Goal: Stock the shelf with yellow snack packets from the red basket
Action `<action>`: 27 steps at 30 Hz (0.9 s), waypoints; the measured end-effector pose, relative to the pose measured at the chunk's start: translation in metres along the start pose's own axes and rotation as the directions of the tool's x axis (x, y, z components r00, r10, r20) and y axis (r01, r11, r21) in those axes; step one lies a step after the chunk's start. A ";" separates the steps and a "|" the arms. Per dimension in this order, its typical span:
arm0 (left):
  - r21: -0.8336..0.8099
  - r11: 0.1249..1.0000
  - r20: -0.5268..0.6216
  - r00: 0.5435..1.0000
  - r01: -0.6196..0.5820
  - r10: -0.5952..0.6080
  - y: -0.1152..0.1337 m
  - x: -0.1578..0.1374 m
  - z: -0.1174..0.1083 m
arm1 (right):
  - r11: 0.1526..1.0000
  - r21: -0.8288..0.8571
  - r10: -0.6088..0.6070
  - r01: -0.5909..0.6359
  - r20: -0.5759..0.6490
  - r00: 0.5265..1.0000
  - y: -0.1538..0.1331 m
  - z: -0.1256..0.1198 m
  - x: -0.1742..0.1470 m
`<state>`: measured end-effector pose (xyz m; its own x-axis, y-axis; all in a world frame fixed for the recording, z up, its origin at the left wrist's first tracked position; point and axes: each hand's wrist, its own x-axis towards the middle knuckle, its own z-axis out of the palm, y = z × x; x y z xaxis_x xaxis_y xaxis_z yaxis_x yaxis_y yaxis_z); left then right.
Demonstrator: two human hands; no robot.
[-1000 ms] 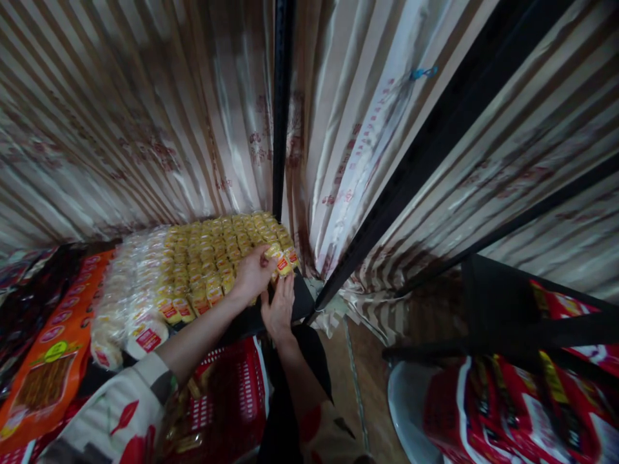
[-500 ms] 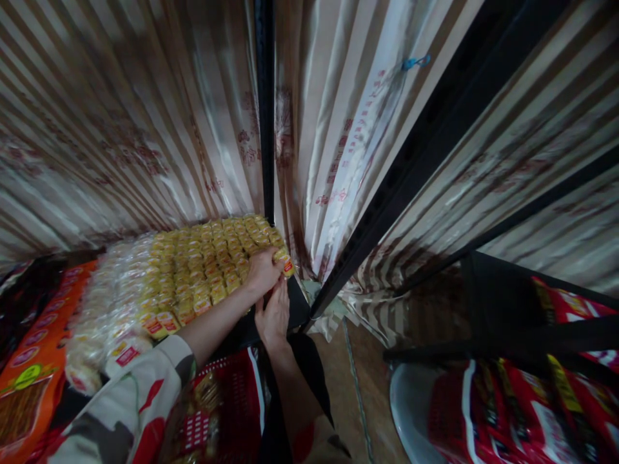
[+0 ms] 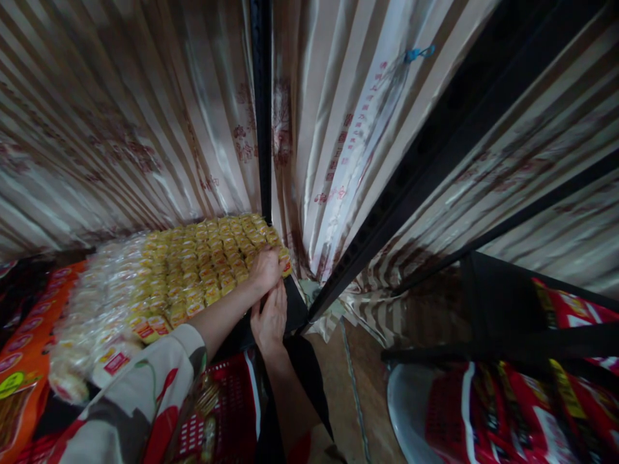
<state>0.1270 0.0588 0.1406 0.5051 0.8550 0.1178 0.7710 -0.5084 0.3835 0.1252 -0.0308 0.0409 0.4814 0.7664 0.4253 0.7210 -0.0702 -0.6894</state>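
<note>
Rows of small yellow snack packets (image 3: 193,264) in clear wrappers stand tightly packed on a black shelf (image 3: 296,303). My left hand (image 3: 267,270) is closed at the right end of the rows, its fingers on an end packet (image 3: 286,265) that shows red print. Just below it, my right hand (image 3: 271,319) has its fingers stretched out and held upward, the tips against the left hand and the packets' near side. Part of the end packet is hidden by the left fingers. White-wrapped packets (image 3: 104,290) adjoin the yellow ones on the left.
An orange snack bag (image 3: 41,328) lies at the far left. Below the shelf is a red basket (image 3: 232,393) with wrapped snacks. A black metal post (image 3: 387,212) slants up on the right. Red bags (image 3: 527,412) and a pale basin (image 3: 409,399) stand lower right; striped curtain behind.
The view has shifted slightly, so the packets sit a little further left. My left fingers have closed further over the end packet; my right hand stays beneath, almost unmoved.
</note>
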 end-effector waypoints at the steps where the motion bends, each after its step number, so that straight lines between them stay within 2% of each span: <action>1: 0.011 1.000 0.005 1.000 -0.001 0.001 0.000 0.000 0.001 | 1.000 -0.007 -0.002 0.002 0.000 1.000 0.000 0.000 0.000; 8: 0.113 0.992 0.080 0.996 -0.057 0.048 0.000 0.003 0.005 | 0.999 -0.045 0.009 -0.010 -0.024 1.000 -0.003 -0.002 0.000; 14: 0.216 0.975 0.121 0.992 -0.051 0.025 0.009 0.005 0.005 | 0.998 -0.045 0.027 -0.032 -0.121 0.992 -0.001 -0.001 0.001; 20: 0.227 0.973 0.094 0.995 -0.044 0.023 0.014 0.003 0.002 | 0.999 0.038 0.020 -0.018 -0.033 0.999 0.007 0.005 0.002; 23: 0.226 0.974 0.067 0.998 -0.034 0.019 0.013 0.001 0.003 | 0.999 0.036 0.021 -0.020 -0.029 0.999 0.010 0.005 0.002; 27: 0.201 0.977 0.112 0.992 -0.076 0.054 0.009 -0.001 0.008 | 0.999 0.016 0.047 -0.047 -0.028 0.998 0.011 0.006 0.002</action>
<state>0.1368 0.0528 0.1365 0.5867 0.8090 0.0350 0.7924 -0.5825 0.1810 0.1311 -0.0263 0.0309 0.5286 0.7440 0.4086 0.6895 -0.0955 -0.7180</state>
